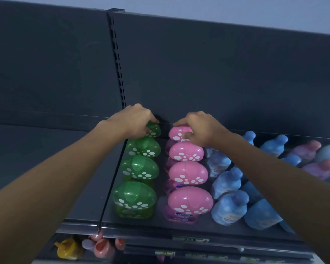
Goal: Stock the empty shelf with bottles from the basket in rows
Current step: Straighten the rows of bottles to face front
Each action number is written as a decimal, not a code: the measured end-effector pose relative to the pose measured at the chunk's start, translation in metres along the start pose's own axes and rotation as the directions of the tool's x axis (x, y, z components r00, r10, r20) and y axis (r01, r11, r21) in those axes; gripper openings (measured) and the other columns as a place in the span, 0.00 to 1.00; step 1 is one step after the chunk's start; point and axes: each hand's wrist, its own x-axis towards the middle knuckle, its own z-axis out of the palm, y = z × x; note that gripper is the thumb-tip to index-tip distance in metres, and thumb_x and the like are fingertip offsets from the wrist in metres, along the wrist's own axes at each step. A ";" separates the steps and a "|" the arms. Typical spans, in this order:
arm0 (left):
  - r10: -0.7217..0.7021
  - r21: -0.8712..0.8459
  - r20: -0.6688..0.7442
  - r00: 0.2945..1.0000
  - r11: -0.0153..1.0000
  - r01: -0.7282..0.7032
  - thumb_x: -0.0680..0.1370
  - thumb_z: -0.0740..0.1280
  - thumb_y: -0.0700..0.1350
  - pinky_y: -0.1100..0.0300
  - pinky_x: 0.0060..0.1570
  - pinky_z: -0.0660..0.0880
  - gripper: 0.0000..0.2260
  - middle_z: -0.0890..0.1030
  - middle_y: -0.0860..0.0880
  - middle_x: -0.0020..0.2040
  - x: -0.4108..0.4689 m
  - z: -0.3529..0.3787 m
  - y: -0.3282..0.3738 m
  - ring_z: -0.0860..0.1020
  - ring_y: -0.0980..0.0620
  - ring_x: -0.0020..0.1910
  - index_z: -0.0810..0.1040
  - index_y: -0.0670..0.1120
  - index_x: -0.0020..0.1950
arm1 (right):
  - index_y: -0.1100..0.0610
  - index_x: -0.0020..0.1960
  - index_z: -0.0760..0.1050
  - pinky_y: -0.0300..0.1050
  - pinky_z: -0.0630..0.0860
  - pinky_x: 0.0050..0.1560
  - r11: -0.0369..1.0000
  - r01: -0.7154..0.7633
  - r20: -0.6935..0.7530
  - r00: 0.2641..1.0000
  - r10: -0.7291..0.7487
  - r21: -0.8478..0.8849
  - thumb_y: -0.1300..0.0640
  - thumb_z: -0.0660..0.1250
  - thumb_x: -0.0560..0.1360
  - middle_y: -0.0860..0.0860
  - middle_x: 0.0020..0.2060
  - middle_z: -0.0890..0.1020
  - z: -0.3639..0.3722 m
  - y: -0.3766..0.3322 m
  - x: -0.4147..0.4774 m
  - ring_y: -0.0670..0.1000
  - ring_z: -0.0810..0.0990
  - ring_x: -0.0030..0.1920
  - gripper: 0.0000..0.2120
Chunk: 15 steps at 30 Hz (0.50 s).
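Arms (pixel 46 187) out | left hand (pixel 135 121) grips rear green bottle (pixel 153 130) | right hand (pixel 198 128) grips rear pink bottle (pixel 178 132) | rows four deep; shelf (pixel 179 230) looks nearly full; basket unseen.

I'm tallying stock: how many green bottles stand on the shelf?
4, in one row front to back: front green bottle, second green bottle, third green bottle, and rearmost green bottle, gripped by the left hand. Others may be hidden.

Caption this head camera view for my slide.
Left hand grips rear green bottle, right hand rear pink bottle, on the shelf.
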 end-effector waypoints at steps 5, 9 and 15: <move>-0.015 0.007 -0.015 1.000 1.000 0.015 0.79 0.71 0.48 0.49 0.64 0.75 0.25 0.76 0.44 0.70 -0.004 0.000 0.003 0.76 0.40 0.67 0.72 0.60 0.74 | 0.43 0.72 0.72 0.49 0.71 0.62 1.000 0.006 0.024 1.000 -0.006 -0.006 0.55 0.67 0.78 0.49 0.65 0.77 0.000 0.002 -0.001 0.54 0.74 0.66 0.24; -0.024 0.002 -0.069 0.997 1.000 0.024 0.79 0.70 0.46 0.46 0.63 0.76 0.27 0.77 0.43 0.69 -0.015 -0.007 0.014 0.76 0.39 0.66 0.68 0.58 0.77 | 0.42 0.74 0.68 0.50 0.70 0.64 1.000 -0.013 0.007 1.000 0.013 0.003 0.51 0.67 0.77 0.51 0.67 0.74 -0.009 0.004 -0.012 0.55 0.71 0.68 0.26; 0.031 -0.110 -0.199 0.980 0.992 -0.054 0.79 0.70 0.46 0.47 0.58 0.78 0.17 0.82 0.48 0.62 -0.041 -0.023 0.056 0.80 0.44 0.59 0.79 0.54 0.67 | 0.41 0.65 0.77 0.52 0.76 0.57 0.996 -0.074 -0.076 0.994 0.077 0.050 0.50 0.69 0.75 0.47 0.54 0.77 -0.035 0.014 -0.076 0.52 0.77 0.56 0.19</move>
